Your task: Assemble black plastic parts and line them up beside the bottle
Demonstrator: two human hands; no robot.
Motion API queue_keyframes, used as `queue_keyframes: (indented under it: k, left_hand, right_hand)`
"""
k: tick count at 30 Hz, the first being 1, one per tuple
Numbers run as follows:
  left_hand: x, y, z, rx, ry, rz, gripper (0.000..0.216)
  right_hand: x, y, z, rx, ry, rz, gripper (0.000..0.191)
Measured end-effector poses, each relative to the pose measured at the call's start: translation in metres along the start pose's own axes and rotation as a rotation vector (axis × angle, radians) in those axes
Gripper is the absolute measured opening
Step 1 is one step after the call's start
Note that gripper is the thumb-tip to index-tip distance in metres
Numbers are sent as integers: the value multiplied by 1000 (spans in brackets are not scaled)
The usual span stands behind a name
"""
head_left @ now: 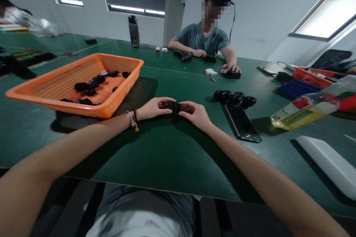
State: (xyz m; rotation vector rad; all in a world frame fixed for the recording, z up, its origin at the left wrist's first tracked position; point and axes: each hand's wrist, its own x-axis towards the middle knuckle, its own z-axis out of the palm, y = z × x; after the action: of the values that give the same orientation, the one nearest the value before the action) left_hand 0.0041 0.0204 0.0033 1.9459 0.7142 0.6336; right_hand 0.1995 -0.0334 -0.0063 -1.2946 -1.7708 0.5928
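Note:
Both my hands meet over the green table, gripping one small black round part (pixel 174 106) from its two sides. My left hand (pixel 158 107), with bracelets at the wrist, pinches its left side. On the other side, the fingers of my right hand (pixel 196 113) close on its right edge. What exactly the part is, I cannot make out; the fingers cover some of it. Left of my hands stands an orange plastic basket (pixel 122 98) with several black parts (pixel 90 85) inside. A cluster of glossy black round parts (pixel 235 98) lies beyond my right hand.
A phone (pixel 242 123), a bottle of yellow liquid (pixel 306 109) and a white block (pixel 328 164) lie to the right. Across the green table (pixel 172 159) a person (pixel 207 40) handles black parts near a power drill (pixel 186 56). A dark bottle (pixel 134 32) stands at the back.

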Motion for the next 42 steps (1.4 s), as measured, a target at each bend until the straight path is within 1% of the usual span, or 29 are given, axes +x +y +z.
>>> queue_keyframes:
  k: [10, 20, 30, 42]
  left_hand:
    - [0, -1, -1, 33, -3, 0, 50]
    - [0, 1, 0, 9, -1, -11, 52]
    - [1, -4, 0, -1, -7, 17, 50]
    - [0, -2, 0, 5, 0, 15, 50]
  right_hand:
    - [0, 3, 0, -25, 18, -20, 29]
    - [0, 2, 1, -20, 17, -25, 28]
    - [0, 1, 1, -20, 22, -5, 27]
    - [0, -1, 1, -23, 16, 1, 27]
